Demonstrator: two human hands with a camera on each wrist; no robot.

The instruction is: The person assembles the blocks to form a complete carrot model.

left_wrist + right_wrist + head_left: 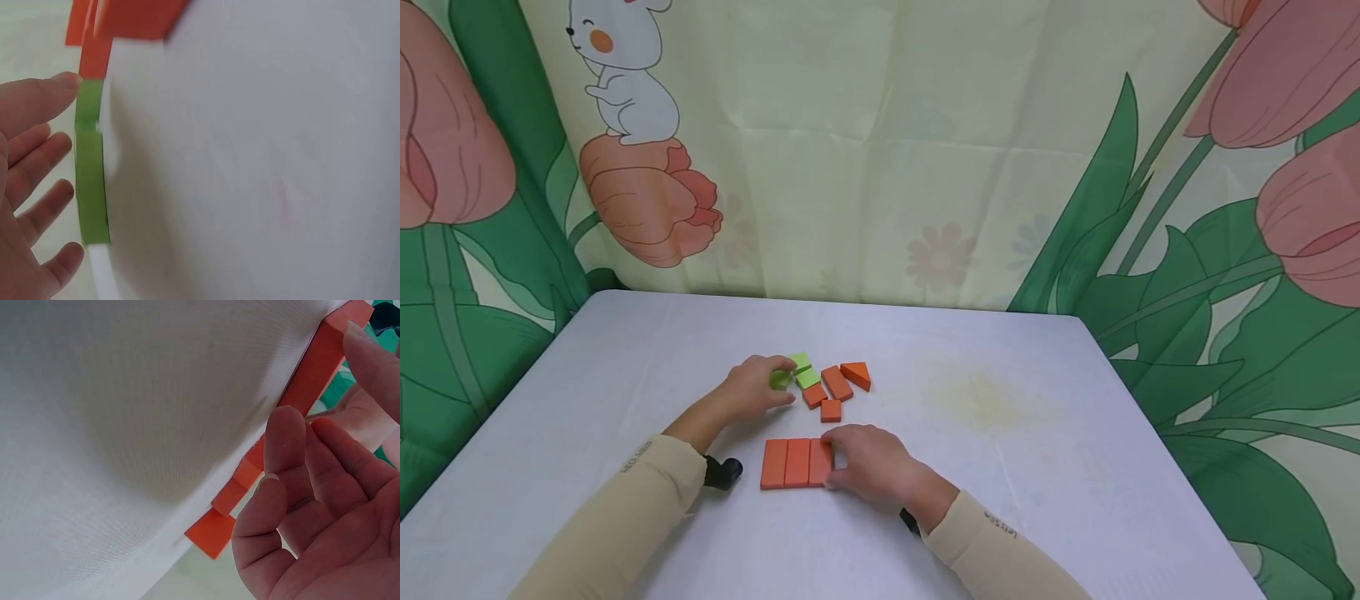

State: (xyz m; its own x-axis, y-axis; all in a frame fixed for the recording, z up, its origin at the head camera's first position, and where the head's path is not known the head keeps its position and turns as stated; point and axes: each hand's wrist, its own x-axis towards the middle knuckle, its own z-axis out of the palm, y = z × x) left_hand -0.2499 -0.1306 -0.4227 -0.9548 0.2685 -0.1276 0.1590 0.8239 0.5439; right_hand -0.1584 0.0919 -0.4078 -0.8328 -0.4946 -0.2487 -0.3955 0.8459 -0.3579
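Three orange rectangular blocks [797, 463] lie side by side on the table. My right hand [871, 463] pinches the rightmost orange block [312, 369] at its two ends, thumb at the near end and a fingertip at the far one. Farther back, my left hand [754, 387] reaches around a green piece [780, 380], its thumb and fingers spread apart. In the left wrist view the thumb tip is right at a green block [89, 103], while the other fingers stand loosely behind a longer green one [92, 187]. Two more green blocks [808, 378] lie just right of that hand.
Beside the green pieces sit several loose orange blocks: a rectangle [837, 383], a triangle [857, 375] and small ones [831, 410]. A white cloth covers the table [1015, 483]. Behind it hangs a printed curtain [865, 150] with flowers and a rabbit.
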